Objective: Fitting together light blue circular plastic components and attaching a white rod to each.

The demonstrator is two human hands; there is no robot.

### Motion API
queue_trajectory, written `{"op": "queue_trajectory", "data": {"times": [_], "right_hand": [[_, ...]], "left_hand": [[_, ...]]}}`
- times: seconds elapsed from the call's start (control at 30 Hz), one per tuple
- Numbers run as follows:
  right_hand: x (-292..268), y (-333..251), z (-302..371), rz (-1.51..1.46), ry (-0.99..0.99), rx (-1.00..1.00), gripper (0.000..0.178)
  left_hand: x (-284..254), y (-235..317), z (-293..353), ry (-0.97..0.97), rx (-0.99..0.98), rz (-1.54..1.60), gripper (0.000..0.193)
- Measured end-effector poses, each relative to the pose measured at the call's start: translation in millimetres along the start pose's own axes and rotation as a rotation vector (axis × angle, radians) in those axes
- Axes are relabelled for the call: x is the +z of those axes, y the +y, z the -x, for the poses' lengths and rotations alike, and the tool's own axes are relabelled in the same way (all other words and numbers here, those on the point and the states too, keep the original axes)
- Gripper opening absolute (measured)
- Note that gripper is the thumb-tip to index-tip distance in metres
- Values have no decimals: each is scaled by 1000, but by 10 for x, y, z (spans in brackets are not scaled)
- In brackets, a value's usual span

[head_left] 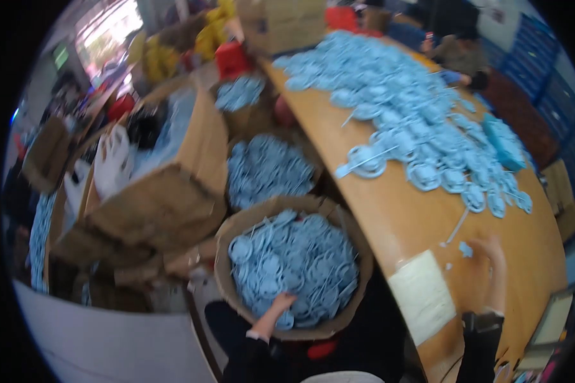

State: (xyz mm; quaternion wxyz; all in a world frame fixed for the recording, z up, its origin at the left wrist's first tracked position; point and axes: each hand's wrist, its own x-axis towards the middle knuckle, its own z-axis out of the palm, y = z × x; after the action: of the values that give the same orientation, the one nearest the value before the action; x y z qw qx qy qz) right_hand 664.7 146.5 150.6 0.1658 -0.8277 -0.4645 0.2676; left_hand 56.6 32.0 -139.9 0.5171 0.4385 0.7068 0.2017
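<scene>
My left hand (282,304) is down at the near side of a round-rimmed cardboard box (222,268) in front of me. Heaped in that box are light-blue plastic parts (300,255), round with thin stems. The fingers are curled in among them, closed on one light-blue part. Over the table at the right is my right hand (492,247), smeared by motion, so its fingers are hard to read. Close to its fingertips is a small light-blue piece (466,249). A single part with a long stem (455,228) lies just beyond.
A large pile of the same parts (390,96) covers the far part of the wooden table (358,217). A pale yellowish sheet (421,297) lies at its near left edge. More filled boxes (271,172) and a big open carton (201,140) stand to the left. Another person (463,54) sits across the table.
</scene>
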Motion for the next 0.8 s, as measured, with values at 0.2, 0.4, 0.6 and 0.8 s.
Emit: {"op": "queue_trajectory", "data": {"times": [0.2,0.4,0.6,0.8], "right_hand": [[54,417,751,324,339,-476,35],[-61,405,850,56,209,-18,26],[53,265,811,34,383,-70,29],[132,-304,991,-263,415,-78,31]], "left_hand": [[-171,-227,-521,193,-156,-423,58],[8,-338,-683,107,-237,-480,72],[204,-450,-865,351,-336,-58,60],[190,-281,-830,225,-397,24,39]]}}
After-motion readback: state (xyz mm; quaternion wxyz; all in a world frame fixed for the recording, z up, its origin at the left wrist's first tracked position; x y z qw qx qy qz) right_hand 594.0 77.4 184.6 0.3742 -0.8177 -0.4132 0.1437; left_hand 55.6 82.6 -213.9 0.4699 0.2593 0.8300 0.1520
